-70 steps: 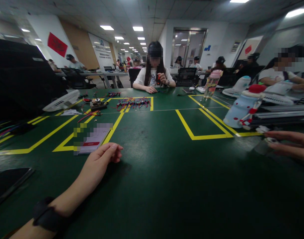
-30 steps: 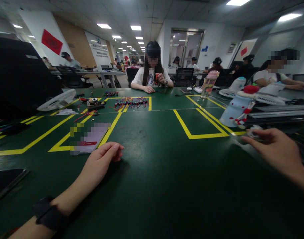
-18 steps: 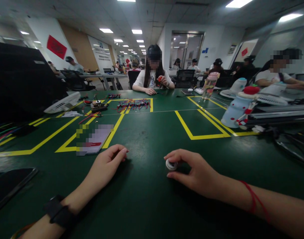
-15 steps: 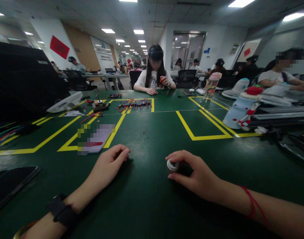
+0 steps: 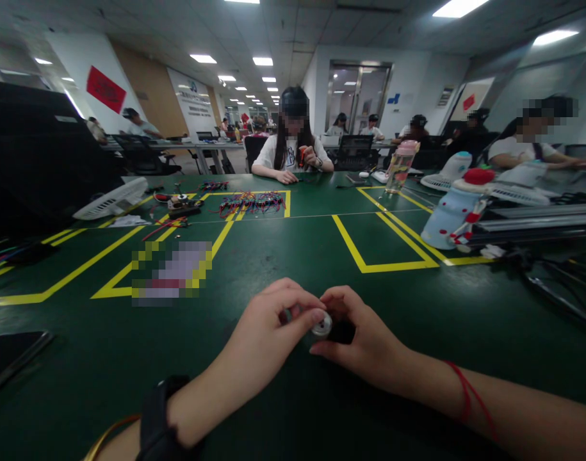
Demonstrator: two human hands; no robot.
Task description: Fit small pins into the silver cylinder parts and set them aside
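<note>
A small round white piece (image 5: 322,325) with dark spots on its top face sits between my two hands, low over the green table. My left hand (image 5: 273,326) reaches in from the left, its thumb and index finger pinched at the piece's upper left edge. On the other side, my right hand (image 5: 369,339) curves its fingers and thumb around the same piece. The right fingertips lie close to the left ones. Much of the piece's side is hidden by fingers.
On the green table (image 5: 273,256) are yellow tape outlines, a blurred flat item (image 5: 177,269), tangled wires (image 5: 254,203) and a phone-like slab (image 5: 14,358). A blue bottle (image 5: 446,214), a pink-lidded bottle (image 5: 402,168) and black cables (image 5: 556,282) stand or lie rightward. A person (image 5: 293,141) sits opposite.
My left hand has moved right, from resting on the table to pinching the white piece. My right hand has shifted slightly left with it. The view has turned slightly right.
</note>
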